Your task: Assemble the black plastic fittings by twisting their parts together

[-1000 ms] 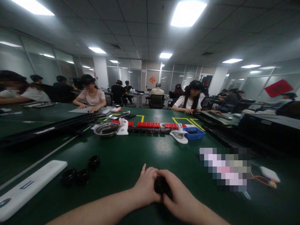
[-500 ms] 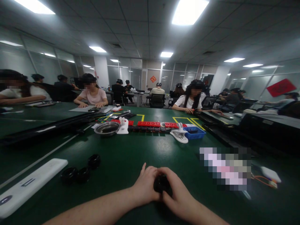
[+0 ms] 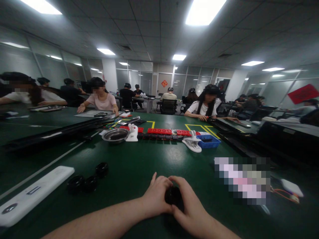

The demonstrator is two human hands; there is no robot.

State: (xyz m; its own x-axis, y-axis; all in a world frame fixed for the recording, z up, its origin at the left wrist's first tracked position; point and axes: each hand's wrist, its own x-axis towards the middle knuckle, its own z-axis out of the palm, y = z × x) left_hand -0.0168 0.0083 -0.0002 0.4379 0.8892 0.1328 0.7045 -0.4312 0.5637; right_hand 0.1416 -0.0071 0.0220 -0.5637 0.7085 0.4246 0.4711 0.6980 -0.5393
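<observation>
Both my hands meet low in the middle of the head view, over a green table [image 3: 154, 159]. My left hand [image 3: 156, 196] and my right hand [image 3: 190, 205] are both closed around a small round black part [image 3: 172, 196], which shows between the fingers. Three similar black round parts [image 3: 87, 181] lie in a row on the table to the left, well apart from my hands.
A long white device [image 3: 35, 194] lies at the near left. Farther back stand a metal bowl [image 3: 116, 135], white clips [image 3: 191, 145], a row of red blocks [image 3: 161, 131] and a blue tray [image 3: 208, 141]. A white item with orange wires [image 3: 290, 191] lies right. Other people sit at surrounding tables.
My hands keep their hold on the black part and have barely shifted. The view has drifted slightly, so things on the table sit a little to the right.
</observation>
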